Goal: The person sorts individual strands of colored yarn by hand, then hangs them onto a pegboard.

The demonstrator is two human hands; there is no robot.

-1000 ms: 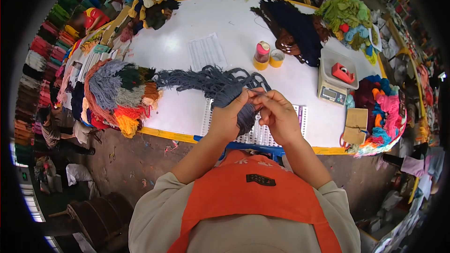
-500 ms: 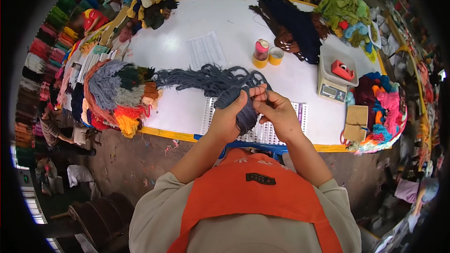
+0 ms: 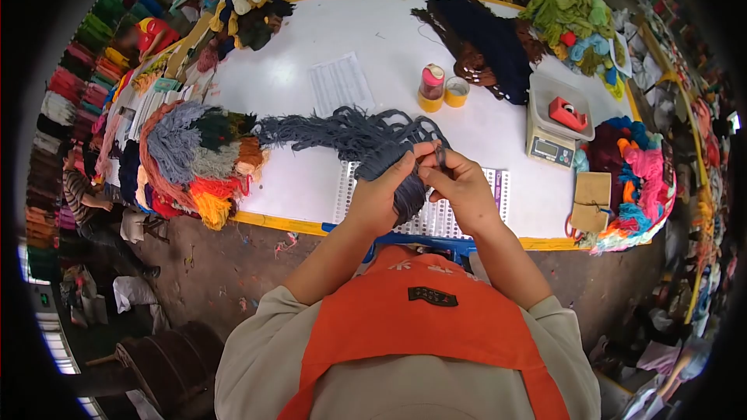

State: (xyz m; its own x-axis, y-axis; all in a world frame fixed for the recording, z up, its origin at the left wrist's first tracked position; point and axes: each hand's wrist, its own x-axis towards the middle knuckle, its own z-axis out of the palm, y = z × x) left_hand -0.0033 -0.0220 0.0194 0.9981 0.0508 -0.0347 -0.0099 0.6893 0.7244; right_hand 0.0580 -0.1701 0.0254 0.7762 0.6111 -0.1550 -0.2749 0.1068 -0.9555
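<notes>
Right hand (image 3: 469, 193) shifted slightly right, apparently pinching a strand (image 3: 441, 157); left hand (image 3: 377, 201) clasps the grey yarn (image 3: 377, 163), presumably to steady it.

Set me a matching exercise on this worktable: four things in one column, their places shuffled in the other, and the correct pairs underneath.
Things
1. Red tape dispenser
2. Slate-blue yarn
3. Pink-topped bottle
4. Green yarn pile

Places
A. Upright beside a round yellow container
B. At the far right corner of the table
C. In the tray on top of the scale
D. Bunched in the left hand, with the right hand's fingers at its strands

Right pairs
1-C, 2-D, 3-A, 4-B
</notes>
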